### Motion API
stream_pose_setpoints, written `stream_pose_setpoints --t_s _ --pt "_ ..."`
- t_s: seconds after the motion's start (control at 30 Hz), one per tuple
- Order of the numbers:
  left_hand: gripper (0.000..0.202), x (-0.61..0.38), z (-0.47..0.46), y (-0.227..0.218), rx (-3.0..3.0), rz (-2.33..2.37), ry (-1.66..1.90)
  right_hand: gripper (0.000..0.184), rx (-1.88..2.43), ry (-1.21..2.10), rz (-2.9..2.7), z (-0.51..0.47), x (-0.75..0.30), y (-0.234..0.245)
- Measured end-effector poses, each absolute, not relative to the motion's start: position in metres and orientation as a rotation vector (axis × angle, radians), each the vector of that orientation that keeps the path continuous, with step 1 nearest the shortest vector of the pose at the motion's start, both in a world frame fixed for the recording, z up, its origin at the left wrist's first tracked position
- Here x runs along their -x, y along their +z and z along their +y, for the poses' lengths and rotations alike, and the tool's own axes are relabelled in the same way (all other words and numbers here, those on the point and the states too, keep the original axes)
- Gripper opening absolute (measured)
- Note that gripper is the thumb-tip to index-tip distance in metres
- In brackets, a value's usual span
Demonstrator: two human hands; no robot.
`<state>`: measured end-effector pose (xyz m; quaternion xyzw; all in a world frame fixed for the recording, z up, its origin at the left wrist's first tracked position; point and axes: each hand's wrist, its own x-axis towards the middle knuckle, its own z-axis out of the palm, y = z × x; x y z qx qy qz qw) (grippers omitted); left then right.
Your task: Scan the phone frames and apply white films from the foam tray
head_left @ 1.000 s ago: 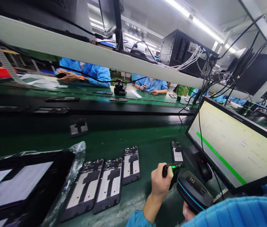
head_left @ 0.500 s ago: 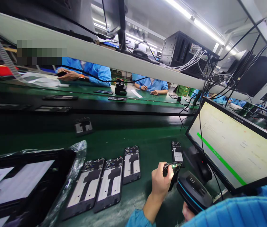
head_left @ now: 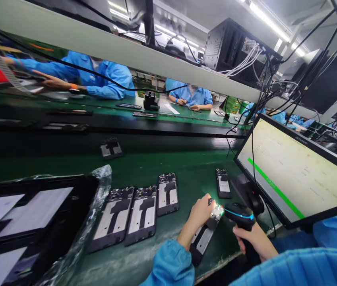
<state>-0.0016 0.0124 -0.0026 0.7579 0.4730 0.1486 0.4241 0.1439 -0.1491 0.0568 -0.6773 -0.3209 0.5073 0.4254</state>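
Your left hand (head_left: 200, 212) pins the far end of a phone frame (head_left: 203, 238) flat on the green bench (head_left: 192, 174), fingers closed over its top edge. Its long axis runs from near-left to far-right. Your right hand (head_left: 253, 238) grips the scanner (head_left: 239, 214), whose head sits just right of that lit end, nearly touching.

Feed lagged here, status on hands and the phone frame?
Left hand grips phone frame, tilted on green bench. Right hand holds scanner, lit on frame's top. Nothing between them.
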Motion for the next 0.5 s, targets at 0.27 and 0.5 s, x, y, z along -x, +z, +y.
stream_pose_setpoints --t_s 0.27,0.5 --pt "0.018 0.003 0.010 0.003 -1.925 1.208 0.305 0.048 1.745 1.423 -0.731 -0.135 -0.142 0.074" --pt "0.021 0.005 0.011 0.004 -1.940 1.216 0.297 0.047 1.696 1.457 -0.748 -0.127 -0.136 0.086"
